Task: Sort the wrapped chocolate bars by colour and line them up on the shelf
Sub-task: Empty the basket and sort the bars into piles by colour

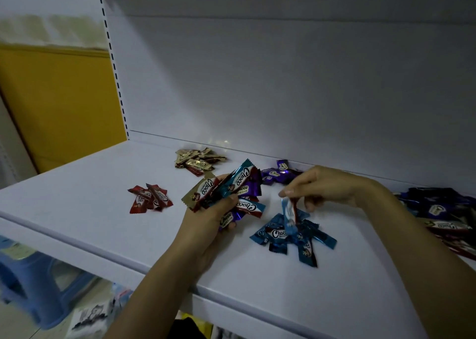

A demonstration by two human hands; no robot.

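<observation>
The left hand (215, 216) curls its grip round a fan of mixed bars (231, 186); the right hand (325, 186) pinches a blue bar (289, 208) just above the blue pile (291, 234) on the shelf (77, 204). A dim heap (443, 215) at the right edge is cut off.

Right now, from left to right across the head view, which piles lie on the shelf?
Red pile, gold pile, blue pile, unsorted heap; the purple pile lies farther back, overlapping the blue sideways.
</observation>
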